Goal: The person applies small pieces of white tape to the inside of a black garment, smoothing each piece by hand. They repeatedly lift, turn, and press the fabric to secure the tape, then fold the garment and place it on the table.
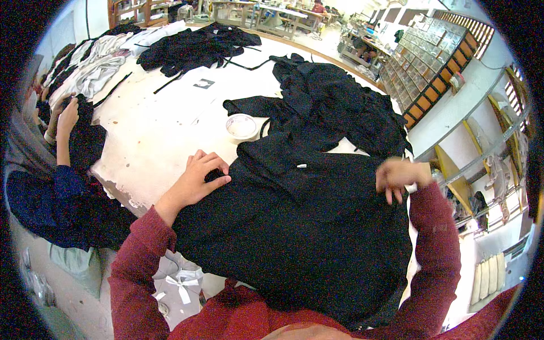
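Note:
A large black garment (pixel 306 238) is spread in front of me, running from the table over toward my body. My left hand (pixel 198 178) is at its upper left edge, thumb and fingers bent around the dark cloth. Over the garment's upper right corner is my right hand (pixel 396 174), its fingers pointing down and smeared by motion, so whether it grips the cloth is unclear. A small white tag (pixel 301 166) lies on the black fabric. Just beyond the garment, a heap of black clothing (pixel 340 107) covers the table's right side.
A white bowl (pixel 241 127) stands on the pale table (pixel 153 124) beside the heap. More black garments (pixel 195 46) and light cloth (pixel 96 71) lie farther off. At left, another person's hand (pixel 68 116) handles dark cloth. A slatted rack (pixel 430 62) stands at far right.

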Tool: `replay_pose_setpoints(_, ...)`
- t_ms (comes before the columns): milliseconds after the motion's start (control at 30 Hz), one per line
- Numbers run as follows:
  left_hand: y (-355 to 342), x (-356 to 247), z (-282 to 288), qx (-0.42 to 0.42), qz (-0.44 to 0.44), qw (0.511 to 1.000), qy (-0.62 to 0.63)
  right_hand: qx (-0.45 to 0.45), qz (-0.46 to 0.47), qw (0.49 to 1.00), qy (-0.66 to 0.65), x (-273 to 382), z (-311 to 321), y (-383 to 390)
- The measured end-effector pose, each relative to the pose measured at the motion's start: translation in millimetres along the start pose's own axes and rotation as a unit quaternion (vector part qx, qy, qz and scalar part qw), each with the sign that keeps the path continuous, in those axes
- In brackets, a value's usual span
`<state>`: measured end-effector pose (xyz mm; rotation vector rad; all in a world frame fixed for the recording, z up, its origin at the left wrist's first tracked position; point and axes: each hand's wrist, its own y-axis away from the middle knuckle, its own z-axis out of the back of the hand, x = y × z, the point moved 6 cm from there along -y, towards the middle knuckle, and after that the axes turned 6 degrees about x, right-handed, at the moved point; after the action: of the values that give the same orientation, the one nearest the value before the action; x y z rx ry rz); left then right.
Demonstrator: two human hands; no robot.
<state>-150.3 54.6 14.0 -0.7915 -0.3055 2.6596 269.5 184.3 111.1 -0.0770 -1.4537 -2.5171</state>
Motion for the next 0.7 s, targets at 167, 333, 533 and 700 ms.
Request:
replay_pose_setpoints(167, 4, 32, 3, -0.078, 0.129, 0.976, 0.159, -0.413, 0.535, 0.646, -0.355, 141, 178, 30)
replay_pose_setpoints(333, 19, 54, 26, -0.289, 0.276, 0.906, 0.139, -0.474, 0.515, 0.665, -0.26, 173, 169, 18)
replay_pose_setpoints(533, 8, 15, 14, -0.078, 0.007, 0.996, 0.034, -0.499, 0.345, 0.787, -0.11, 73, -17, -55)
replay_pose_setpoints(700, 9, 22, 3, 0.02, 0.13, 0.981, -0.146, -0.532, 0.207, 0.82, 0.039, -36, -92, -57)
